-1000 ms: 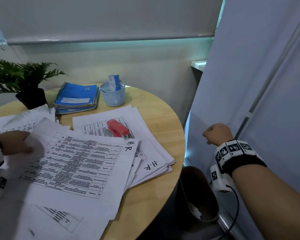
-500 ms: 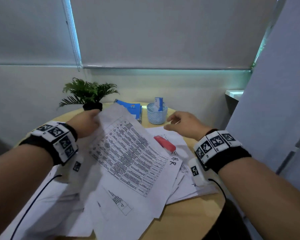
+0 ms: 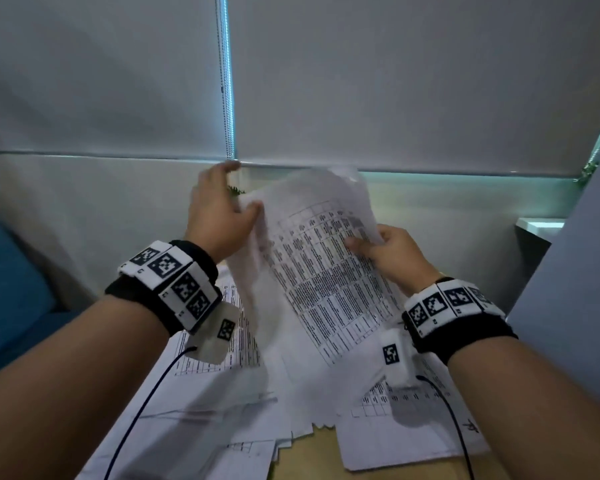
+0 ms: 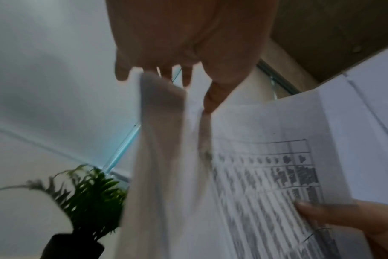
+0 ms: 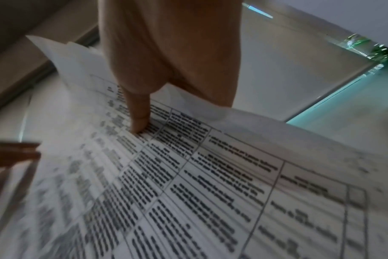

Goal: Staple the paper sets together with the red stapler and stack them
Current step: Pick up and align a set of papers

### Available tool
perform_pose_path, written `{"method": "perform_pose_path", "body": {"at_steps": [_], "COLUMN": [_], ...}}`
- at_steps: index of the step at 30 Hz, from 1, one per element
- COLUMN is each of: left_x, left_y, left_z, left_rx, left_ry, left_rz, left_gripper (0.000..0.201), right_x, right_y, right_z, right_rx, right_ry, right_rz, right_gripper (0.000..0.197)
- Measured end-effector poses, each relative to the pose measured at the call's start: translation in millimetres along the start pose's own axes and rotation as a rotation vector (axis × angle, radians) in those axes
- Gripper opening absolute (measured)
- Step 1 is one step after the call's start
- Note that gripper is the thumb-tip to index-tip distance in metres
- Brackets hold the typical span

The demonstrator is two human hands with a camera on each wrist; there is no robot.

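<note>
A paper set [image 3: 319, 271] printed with tables stands raised above the table, in front of the blind. My left hand [image 3: 243, 202] pinches its upper left edge, thumb in front and fingers behind; in the left wrist view my left thumb [image 4: 213, 98] lies against the sheets [image 4: 255, 175]. My right hand [image 3: 371, 244] grips the right edge, and in the right wrist view my right thumb [image 5: 139, 119] presses on the printed page [image 5: 210, 175]. The sheets' tops fan apart. The red stapler is hidden from every view.
More printed sheets [image 3: 222, 393] and a second pile [image 3: 413, 427] cover the round wooden table [image 3: 302, 455] under my arms. A potted plant [image 4: 78, 189] stands behind the raised sheets. A blue seat [image 3: 7, 289] is at left, a grey partition [image 3: 568, 271] at right.
My left hand lifted the paper set off the table. My right hand came in from the far right and took its right edge. The head view swung left and up, losing the stapler.
</note>
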State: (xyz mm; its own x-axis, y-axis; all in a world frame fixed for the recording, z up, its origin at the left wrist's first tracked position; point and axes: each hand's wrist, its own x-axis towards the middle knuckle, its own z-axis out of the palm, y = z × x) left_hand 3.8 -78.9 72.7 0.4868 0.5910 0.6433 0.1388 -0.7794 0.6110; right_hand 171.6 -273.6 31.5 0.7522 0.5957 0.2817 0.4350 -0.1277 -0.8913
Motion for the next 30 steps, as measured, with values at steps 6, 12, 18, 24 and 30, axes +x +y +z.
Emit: {"method": "perform_pose_path", "body": {"at_steps": [6,12,18,24,30], "left_x": [-7,-11,-7,-32,-28], "left_y": [-13,6,17,-12,-15], "left_z": [9,17,11,35,36], "left_rx": [-0.628,-0.627,-0.487,-0.42,-0.424], "left_ry": [-0.197,-0.031,0.169,-0.161,-0.031], "left_rz": [-0.345,-0.199,-0.013,-0.292,-0.222], "left_gripper": [0.091,0.021,0.027,0.04,0.025], "right_x": [2,-4,-8,-22,-14], "right_y": [-25,-33,-37,-3,-5], "right_z": [-7,8,13,36,31], "right_rx": [0.21,0.166,0.155,0.156,0.147], "right_ry": [0.109,0.315,0.431,0.334,0.326], "right_rz": [-0.07,-0.23,-0.389,-0.195,-0.195], "right_gripper": [0.018,0.014,0.019,0.038,0.032]}}
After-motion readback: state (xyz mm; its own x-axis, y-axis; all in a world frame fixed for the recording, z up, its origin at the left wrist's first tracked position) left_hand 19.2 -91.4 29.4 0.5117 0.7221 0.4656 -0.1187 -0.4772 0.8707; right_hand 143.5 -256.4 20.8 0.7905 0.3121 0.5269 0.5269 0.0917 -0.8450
